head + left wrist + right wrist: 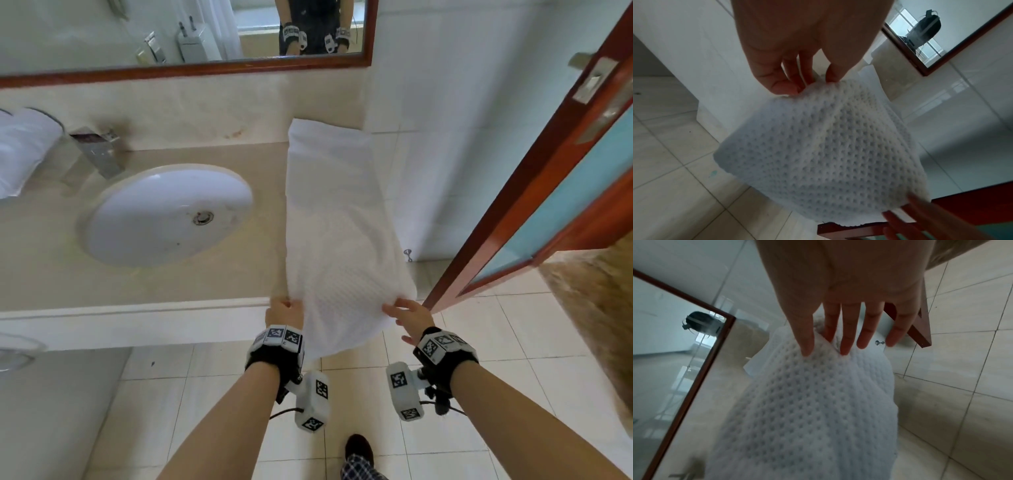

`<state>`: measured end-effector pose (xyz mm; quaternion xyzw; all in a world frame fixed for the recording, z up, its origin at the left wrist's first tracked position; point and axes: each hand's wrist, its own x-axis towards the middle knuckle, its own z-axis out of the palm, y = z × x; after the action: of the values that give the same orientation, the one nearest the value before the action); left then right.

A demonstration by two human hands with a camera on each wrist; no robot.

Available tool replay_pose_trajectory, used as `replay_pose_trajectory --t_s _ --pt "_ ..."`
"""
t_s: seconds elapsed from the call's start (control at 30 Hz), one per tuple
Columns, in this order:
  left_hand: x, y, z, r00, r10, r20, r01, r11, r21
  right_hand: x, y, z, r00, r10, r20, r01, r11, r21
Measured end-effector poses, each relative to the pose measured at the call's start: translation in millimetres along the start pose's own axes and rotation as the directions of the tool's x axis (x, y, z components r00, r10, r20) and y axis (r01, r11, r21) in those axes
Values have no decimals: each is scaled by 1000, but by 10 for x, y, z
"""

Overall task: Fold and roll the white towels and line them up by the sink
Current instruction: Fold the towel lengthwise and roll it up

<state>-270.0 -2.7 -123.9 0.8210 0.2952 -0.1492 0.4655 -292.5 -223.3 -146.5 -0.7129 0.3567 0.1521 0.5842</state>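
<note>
Towel (337, 219), white and bumpy like a waffle, lies in a long strip on the bench (144, 284) beside the round sink (168, 214). Its far end leans up on the wall. Its near end hangs past the bench edge, and both hands hold it there.

The left hand (284, 312) pinches the left corner. In the left wrist view its thumb and fingers (791, 76) curl onto the towel's edge. The right hand (411, 317) grips the right corner. In the right wrist view the thumb lies on top of the cloth and one finger goes under it, while the other fingers (866, 331) stick out straight past the edge.

The sink is left of the left fingers. A red-brown door (548, 164) stands open, right of the right fingers. More white towels (20, 150) sit far off to the left, by the tap (97, 150). A mirror (185, 34) hangs on the wall above.
</note>
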Motion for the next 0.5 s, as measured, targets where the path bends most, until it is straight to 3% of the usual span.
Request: replay_pose_trajectory --t_s 0.17,0.27,0.4,0.5 --pt "-79 -41 -58 987 -47 154 26 990 136 -54 85 103 997 19 77 -10 993 -117" --pt "-30 -80 -54 976 15 218 -51 985 163 -29 140 86 999 -52 15 54 980 -193" --pt "-53 -14 -136 984 123 130 -136 986 96 -3 220 40 961 -156 -227 108 971 -211" --pt "-56 -19 -176 991 124 43 -127 989 71 5 198 54 965 -129 -230 107 988 -108"
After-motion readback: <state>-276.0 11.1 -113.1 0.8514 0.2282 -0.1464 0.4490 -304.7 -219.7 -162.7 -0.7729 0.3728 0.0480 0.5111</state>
